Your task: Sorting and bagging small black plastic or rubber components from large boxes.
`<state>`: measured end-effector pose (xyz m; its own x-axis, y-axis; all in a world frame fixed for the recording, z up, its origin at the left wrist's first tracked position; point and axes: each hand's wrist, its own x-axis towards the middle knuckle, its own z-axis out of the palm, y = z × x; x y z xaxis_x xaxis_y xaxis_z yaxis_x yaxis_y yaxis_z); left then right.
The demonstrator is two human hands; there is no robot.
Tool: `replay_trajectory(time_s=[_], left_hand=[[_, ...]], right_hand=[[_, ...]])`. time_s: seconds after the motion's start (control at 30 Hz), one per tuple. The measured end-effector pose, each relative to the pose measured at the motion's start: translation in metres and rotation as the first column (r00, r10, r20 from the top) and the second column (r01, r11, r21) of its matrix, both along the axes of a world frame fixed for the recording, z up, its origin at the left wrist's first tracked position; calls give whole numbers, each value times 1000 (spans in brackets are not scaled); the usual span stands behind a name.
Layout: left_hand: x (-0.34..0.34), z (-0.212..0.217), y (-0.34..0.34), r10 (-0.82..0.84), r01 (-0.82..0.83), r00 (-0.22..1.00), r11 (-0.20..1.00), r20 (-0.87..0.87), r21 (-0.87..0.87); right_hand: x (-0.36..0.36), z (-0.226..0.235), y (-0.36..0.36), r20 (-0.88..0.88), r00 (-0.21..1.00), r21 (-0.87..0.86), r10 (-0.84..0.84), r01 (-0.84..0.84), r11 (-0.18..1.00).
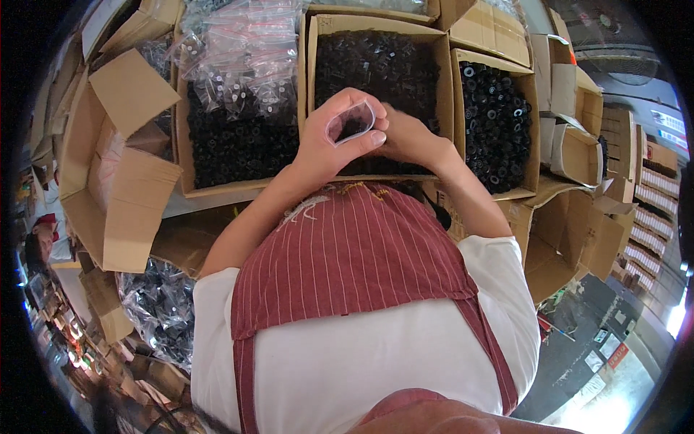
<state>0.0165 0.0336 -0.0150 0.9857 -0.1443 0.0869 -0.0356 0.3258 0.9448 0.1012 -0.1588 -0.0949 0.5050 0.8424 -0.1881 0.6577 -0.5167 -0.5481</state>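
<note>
My left hand (331, 145) holds a small clear plastic bag (350, 120) open at its mouth, with a few small black parts inside. My right hand (406, 137) is right beside it, fingers bunched at the bag's opening; whether they pinch a part is hidden. Both hands hover over the middle cardboard box (314, 65), which is full of small black parts (376, 61).
A left box (182, 155) holds black parts under a heap of filled clear bags (242, 58). A right box (533, 145) holds black rings. Empty open cartons (119, 166) stand at left and right. A clear sack of dark parts (155, 307) lies low left.
</note>
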Motion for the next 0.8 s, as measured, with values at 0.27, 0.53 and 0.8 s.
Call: replay_trajectory(time_s=[0.27,0.53,0.8], left_hand=[[-4,-3,2,82,-86,992,995,-94,-42],[-3,-8,4,211,-209,967,978,-140,25],[-1,-6,0,171,-162,972,985,-163,65]], right_hand=[[13,42,-1,-522,838,-49,-159,157,986],[23,83,-26,-961,234,69,-149,721,690],[17,82,-28,-901,-156,140,406,780,610]])
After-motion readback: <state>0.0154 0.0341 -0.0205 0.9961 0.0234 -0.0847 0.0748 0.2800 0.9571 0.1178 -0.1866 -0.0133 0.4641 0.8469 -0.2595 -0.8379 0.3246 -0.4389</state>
